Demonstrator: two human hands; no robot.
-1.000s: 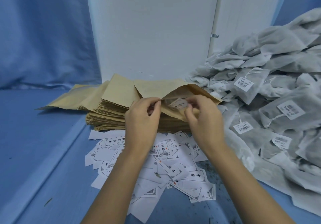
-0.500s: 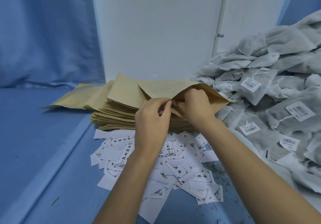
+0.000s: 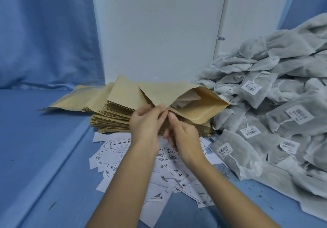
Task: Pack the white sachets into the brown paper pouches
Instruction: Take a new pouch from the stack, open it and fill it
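Pouch (image 3: 200, 112), brown paper: uppermost item on the stack of flat brown pouches (image 3: 113, 116). Its mouth gapes wide toward the stack's right end, and the upper wall is lifted clear of the lower.

White sachet (image 3: 185, 98): lodged inside the pouch at the top of the stack, partly visible through the mouth.

Left hand (image 3: 145, 123): over the stack's front edge, thumb and fingertips pinching the rim of the pouch's upper wall.

Right hand (image 3: 184, 137): just in front of the stack, beside the left hand. The thumb tip is raised to the pouch's lower lip and the other fingers are curled and blurred. Whether it grips anything cannot be told.

Stack: many pouches, fanned out and sliding loose toward its left end.

Heap of white sachets (image 3: 276, 104): banked up against the stack's right end; mesh bags with strings and barcode tags.

Printed paper slips (image 3: 169, 173): scattered in front of the stack, under both forearms, with black characters on white.

Blue surface (image 3: 44, 157): bears the stack.

White panel (image 3: 155, 33): upright directly behind the stack.

Blue curtain (image 3: 44, 33): behind the stack, to its left.
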